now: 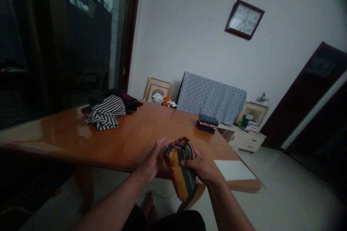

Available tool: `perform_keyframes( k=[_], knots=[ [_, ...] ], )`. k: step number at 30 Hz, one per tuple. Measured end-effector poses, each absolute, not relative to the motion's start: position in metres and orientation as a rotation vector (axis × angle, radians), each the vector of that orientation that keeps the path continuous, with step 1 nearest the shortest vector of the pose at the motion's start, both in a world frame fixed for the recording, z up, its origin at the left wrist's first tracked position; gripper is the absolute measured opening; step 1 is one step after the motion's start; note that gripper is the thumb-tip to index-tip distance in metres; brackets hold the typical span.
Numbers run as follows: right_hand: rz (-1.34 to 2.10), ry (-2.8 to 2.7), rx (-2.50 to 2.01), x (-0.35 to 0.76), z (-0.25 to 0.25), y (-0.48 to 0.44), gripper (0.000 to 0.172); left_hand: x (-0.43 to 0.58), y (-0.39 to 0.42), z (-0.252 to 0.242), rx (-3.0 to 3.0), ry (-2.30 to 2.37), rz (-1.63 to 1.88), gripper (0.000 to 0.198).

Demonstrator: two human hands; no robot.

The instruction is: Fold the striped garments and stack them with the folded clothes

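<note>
A folded striped garment [179, 169] in yellow, grey and red is held up in front of me at the near edge of the table. My right hand [202, 166] grips its right side, thumb across the front and the other fingers behind. Against the left side rests my left hand [155, 157], its fingers stretched out and partly hidden by the cloth. The top of the garment curls into a fold, and its lower end hangs below the tabletop's edge.
On the wooden table [141, 133] lie a loose heap with a black-and-white striped garment [108, 112] at left and a neat stack of folded clothes [207, 122] at the far right. A white sheet [233, 170] lies near the right corner. Behind stand a cloth-draped panel [211, 95] and a low cabinet [246, 140].
</note>
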State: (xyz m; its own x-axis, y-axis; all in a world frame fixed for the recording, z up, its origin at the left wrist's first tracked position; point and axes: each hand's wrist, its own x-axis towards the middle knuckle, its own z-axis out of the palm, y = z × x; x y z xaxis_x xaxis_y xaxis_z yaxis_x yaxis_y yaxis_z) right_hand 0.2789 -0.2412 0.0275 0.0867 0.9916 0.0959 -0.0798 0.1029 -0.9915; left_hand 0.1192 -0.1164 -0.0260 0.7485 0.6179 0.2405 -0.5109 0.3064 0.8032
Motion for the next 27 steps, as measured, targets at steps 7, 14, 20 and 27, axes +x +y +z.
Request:
perform_keyframes(
  k=[7,14,20,27],
  knots=[
    [0.903,-1.058,-1.060,0.236,0.012,-0.257,0.042,0.088,-0.164,-0.001,0.999,-0.175,0.546,0.080],
    [0.601,-1.204,-1.142,0.211,-0.006,-0.267,0.043,0.059,-0.179,0.005,1.264,0.127,0.744,0.062],
    [0.467,-1.416,-1.360,0.218,0.012,-0.302,0.069,0.038,-0.174,-0.003,1.414,0.216,0.694,0.059],
    [0.156,-1.780,-1.490,0.220,0.053,-0.324,0.045,0.026,-0.173,-0.003,1.546,0.190,0.577,0.061]
  ],
)
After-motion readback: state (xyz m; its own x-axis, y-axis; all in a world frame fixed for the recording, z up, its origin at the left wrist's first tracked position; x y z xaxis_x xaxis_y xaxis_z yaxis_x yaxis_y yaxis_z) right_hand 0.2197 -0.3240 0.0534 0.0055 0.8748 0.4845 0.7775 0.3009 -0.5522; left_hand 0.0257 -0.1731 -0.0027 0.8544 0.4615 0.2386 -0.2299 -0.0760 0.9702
